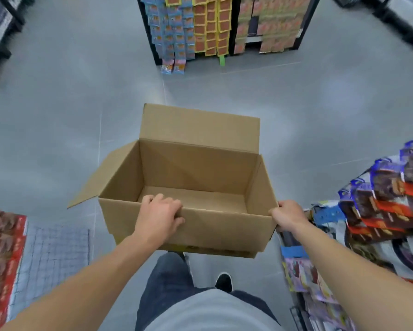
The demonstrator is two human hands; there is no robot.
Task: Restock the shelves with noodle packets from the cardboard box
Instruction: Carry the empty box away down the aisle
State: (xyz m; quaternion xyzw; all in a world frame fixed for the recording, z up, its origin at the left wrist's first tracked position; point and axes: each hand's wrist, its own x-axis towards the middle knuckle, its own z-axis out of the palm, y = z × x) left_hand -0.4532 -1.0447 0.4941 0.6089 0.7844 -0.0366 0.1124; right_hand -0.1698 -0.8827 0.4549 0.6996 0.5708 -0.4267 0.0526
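Cardboard box (pixel 195 177) hangs above the aisle floor, flaps open, nothing inside — light and fairly stiff, I'd judge. Left hand (pixel 158 217) curls over the near rim, right hand (pixel 287 217) clasps the right corner — sensible holds.

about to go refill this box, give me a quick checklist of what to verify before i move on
1. Cardboard box emptied: ok, only its bare bottom shows, no packets inside.
2. Left hand hold: ok, fingers curl over the near rim.
3. Right hand hold: ok, it grips the right near corner.
4. Flaps out of the way: ok, the far and left flaps stand open.
5. Floor ahead free: ok, bare up to the hanging packet display.
6. Shelf at right fully stocked: cannot tell, only partly in view.
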